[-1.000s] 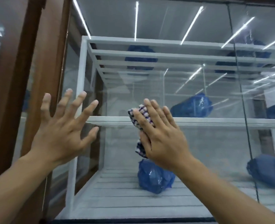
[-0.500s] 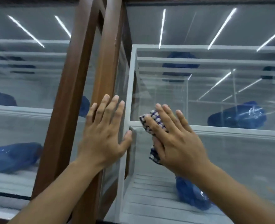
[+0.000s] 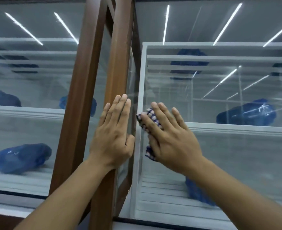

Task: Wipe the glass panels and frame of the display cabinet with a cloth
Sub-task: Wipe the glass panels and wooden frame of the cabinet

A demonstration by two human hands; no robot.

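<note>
Cloth [image 3: 151,120] pressed on glass [image 3: 228,146] under flat R hand [image 3: 171,140], L hand [image 3: 113,138] spread on frame [image 3: 118,67]

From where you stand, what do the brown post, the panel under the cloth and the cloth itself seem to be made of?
Brown post: looks like varnished wood or a wood-look coating; smooth brown with a soft sheen, grain unclear.
Panel: clear glass, glossy; it mirrors the ceiling lights and shows the shelves behind.
Cloth: woven fabric, matte, with a blue and white check, bunched under the right hand.
</note>
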